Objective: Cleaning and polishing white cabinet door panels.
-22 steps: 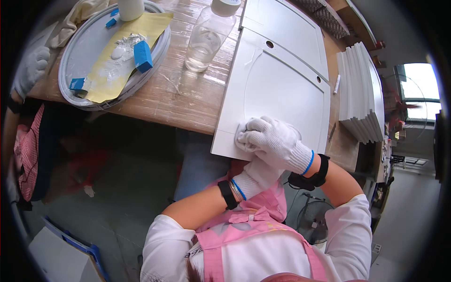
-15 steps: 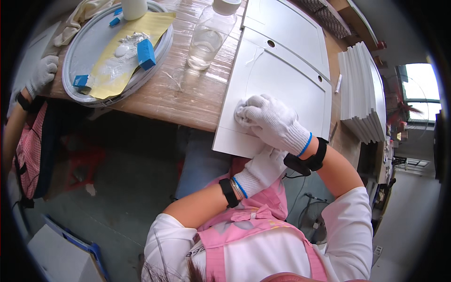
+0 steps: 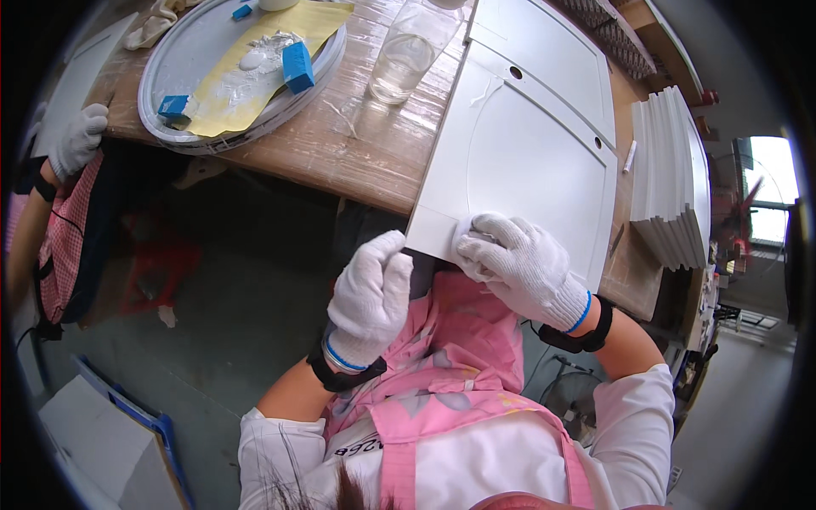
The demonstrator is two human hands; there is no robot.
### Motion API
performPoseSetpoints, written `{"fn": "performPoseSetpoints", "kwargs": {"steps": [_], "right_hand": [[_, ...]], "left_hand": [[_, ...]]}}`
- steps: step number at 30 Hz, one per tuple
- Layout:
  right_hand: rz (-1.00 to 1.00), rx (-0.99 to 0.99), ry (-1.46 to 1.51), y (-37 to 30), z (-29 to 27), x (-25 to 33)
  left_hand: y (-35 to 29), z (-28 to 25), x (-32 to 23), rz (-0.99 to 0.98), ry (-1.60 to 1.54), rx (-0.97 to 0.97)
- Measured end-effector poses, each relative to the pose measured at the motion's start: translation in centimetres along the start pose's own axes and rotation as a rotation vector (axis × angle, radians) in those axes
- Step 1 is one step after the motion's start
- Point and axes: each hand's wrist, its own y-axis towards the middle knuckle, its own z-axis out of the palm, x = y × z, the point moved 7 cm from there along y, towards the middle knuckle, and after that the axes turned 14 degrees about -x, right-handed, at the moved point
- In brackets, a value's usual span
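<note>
While clamping a white pad [image 3: 461, 230] in curled right hand [image 3: 520, 268] on white panel [image 3: 531, 161], holding left hand [image 3: 367, 297] near its corner with thumb and fingers apart.

The white panel [image 3: 544, 161] lies flat on the tabletop [image 3: 374, 161], its near edge jutting out beside the left hand [image 3: 372, 285]. Its middle is recessed, with two round dark holes toward the far end. A white pad [image 3: 461, 231], mostly hidden, sits under the right hand [image 3: 518, 263].
</note>
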Motion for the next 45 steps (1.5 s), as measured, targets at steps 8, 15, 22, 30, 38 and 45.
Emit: {"fn": "performPoseSetpoints", "kwargs": {"steps": [8, 15, 22, 30, 38, 45], "right_hand": [[-0.175, 0.011, -0.061, 2.4, 2.8, 3.0], [0.014, 0.182, 0.189, 0.6, 3.7, 1.2], [-0.102, 0.093, 0.039, 3.3, 4.0, 3.8], [-0.063, -0.007, -0.12, 1.7, 2.4, 1.8], [-0.144, -0.016, -0.093, 3.0, 2.9, 1.5], [-0.007, -0.045, -0.063, 2.2, 2.9, 0.4]], "left_hand": [[-0.6, 4.6, 5.3, -0.908, -0.872, 0.557], [0.5, 4.1, 4.7, -0.964, -0.897, 0.5], [0.9, 4.3, 4.7, -0.971, -0.858, 0.474], [0.7, 4.5, 4.8, -0.906, -0.708, 0.571], [0.0, 4.6, 5.1, -0.983, -0.679, 0.526], [-1.0, 5.5, 4.4, -0.931, -0.51, 0.72]]}}
